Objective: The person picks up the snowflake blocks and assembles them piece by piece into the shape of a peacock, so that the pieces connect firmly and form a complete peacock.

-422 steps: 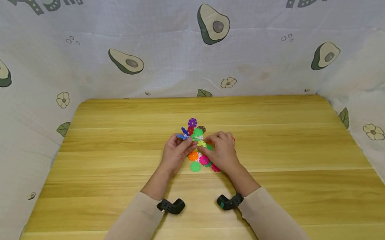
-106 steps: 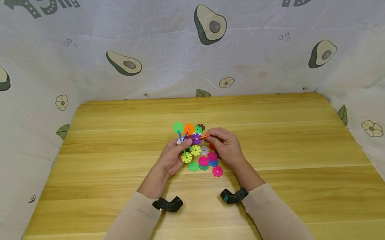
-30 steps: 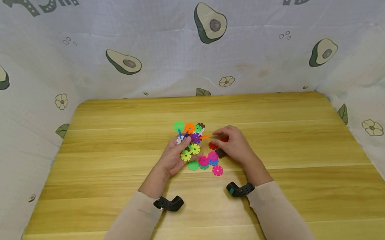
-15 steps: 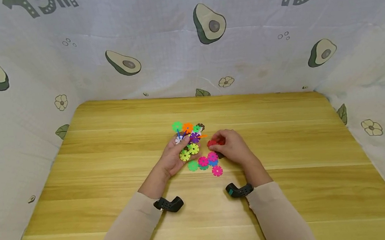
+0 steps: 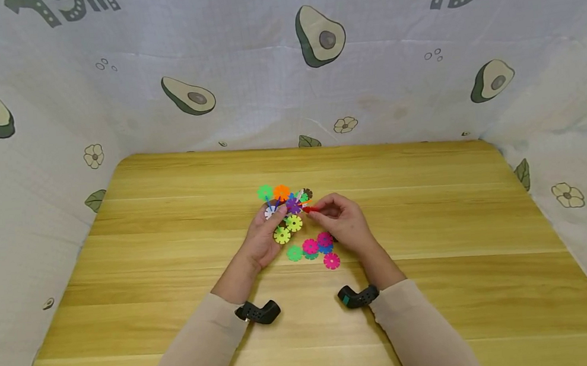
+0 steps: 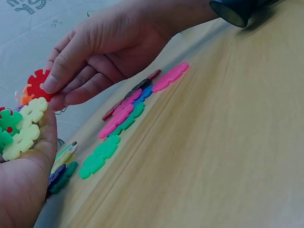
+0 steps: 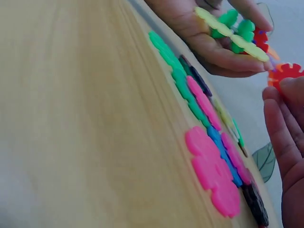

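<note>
My left hand (image 5: 262, 241) holds a cluster of joined, notched plastic snowflake discs (image 5: 294, 223), its thumb lying over the front. Yellow, green, orange, white, purple and blue discs show in the cluster. Between thumb and fingers my right hand (image 5: 345, 223) pinches a red snowflake disc (image 6: 37, 86) at the cluster's right side. In the right wrist view the red disc (image 7: 287, 73) is close to an orange disc of the cluster; whether the two are slotted together I cannot tell. Part of the cluster is hidden behind the left thumb and palm.
Loose discs lie on the wooden table (image 5: 170, 232) below the hands: a light green disc (image 5: 294, 253), a pink disc (image 5: 331, 261), and several others overlapping. A brown disc (image 5: 308, 194) lies behind the cluster. A patterned cloth (image 5: 259, 61) stands behind the table.
The right hand let go beside the orange disc, reached right and down to a red disc on the table, and brought it up left to the cluster. The cluster has shifted slightly left.
</note>
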A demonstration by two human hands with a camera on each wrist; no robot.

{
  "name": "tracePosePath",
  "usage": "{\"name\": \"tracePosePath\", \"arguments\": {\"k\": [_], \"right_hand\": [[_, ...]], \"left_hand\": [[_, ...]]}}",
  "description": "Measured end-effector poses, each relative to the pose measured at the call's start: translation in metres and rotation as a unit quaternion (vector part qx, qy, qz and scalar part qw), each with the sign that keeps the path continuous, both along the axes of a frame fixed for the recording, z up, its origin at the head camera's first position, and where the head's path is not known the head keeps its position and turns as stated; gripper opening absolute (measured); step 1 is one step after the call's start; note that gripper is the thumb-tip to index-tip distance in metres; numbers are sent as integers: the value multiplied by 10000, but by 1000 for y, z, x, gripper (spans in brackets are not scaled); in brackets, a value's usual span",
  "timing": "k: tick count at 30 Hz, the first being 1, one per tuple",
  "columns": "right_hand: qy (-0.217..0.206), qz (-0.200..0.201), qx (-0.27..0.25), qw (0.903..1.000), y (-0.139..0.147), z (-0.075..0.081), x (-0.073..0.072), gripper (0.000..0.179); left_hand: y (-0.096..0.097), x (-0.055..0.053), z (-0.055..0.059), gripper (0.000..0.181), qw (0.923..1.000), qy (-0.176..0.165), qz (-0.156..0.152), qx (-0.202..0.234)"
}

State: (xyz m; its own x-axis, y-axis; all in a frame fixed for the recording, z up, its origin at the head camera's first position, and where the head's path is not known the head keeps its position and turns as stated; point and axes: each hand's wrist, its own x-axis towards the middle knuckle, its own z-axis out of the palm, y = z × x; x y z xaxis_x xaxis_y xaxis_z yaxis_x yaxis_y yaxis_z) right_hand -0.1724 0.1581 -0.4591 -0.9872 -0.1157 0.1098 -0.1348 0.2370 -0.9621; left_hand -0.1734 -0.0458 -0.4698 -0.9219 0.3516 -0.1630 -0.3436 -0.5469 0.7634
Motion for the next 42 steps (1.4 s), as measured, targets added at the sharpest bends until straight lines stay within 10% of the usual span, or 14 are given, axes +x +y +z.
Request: {"name": "tracePosePath", "arguments": {"k": [14, 23, 32, 42], "right_hand": [[335, -202, -157, 9991, -6, -4, 2, 15], [1489, -323, 479, 9872, -8, -8, 2, 4], [1637, -204, 692, 9839, -8, -8, 2, 4], [2403, -136, 1654, 9564, -7, -7, 3, 5]], "left_hand": [[-1, 1, 1, 26, 9993, 1, -262, 267], [-1, 1, 1, 35, 9977, 265, -211, -595], [0, 1, 3, 35, 9956, 325, -179, -855], [-2, -1, 0, 43, 9878, 453, -226, -1470]]}}
